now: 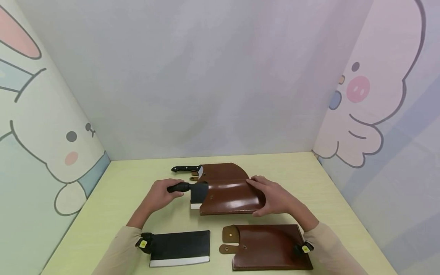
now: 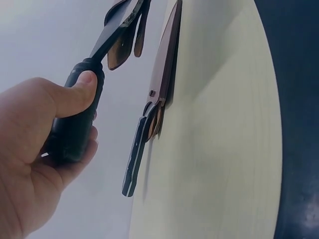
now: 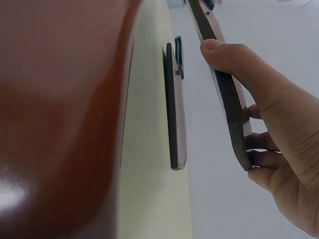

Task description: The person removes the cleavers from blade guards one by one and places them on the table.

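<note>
My left hand grips the black handle of a cleaver, fingers and thumb wrapped round it in the left wrist view. Most of the cleaver's dark blade is inside a glossy brown leather sheath; only the part by the handle shows. The sheath's far end is held by my right hand, thumb on one side and fingers on the other in the right wrist view. Held up off the table, cleaver and sheath overlap a sheathed knife behind them, whose black riveted handle points left.
A second dark cleaver blade with a pale edge lies at front left, by my left wrist. At front right lies another brown sheath with two snap straps, partly under my right wrist. Walls with cartoon animals enclose the pale yellow table.
</note>
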Tool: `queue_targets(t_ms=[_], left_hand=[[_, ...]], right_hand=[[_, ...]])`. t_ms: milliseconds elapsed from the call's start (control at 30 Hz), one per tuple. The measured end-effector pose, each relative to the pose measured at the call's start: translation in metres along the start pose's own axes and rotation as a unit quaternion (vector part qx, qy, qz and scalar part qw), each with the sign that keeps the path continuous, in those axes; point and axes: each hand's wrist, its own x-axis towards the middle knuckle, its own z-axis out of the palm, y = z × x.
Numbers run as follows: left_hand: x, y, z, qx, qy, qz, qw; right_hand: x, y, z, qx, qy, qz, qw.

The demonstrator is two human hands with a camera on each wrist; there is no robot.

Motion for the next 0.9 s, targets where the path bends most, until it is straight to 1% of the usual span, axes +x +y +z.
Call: queue_targets(t_ms=[200,400,700,900], left_hand=[[-0.001,-0.001,-0.003,-0.006,0.006,-0.004,1.0],[-0.002,-0.004,-0.004,-0.003,0.001,-0.006,1.0],[-0.007,-0.007,-0.011,-0.003,0.001,-0.009,1.0],[-0.01,-0.013,-0.014,-0.007,0.005,-0.016,0.9998]], right_hand=[[-0.004,0.002,-0.001,0.0,0.006,0.011,0.9999],[-0.004,0.004,-0.001,0.004,0.005,0.017,0.9998],[-0.006,0.008,-0.001,0.01,0.006,0.015,0.9998],[-0.008,0.009,-0.004,0.011,0.007,0.012,0.9998]])
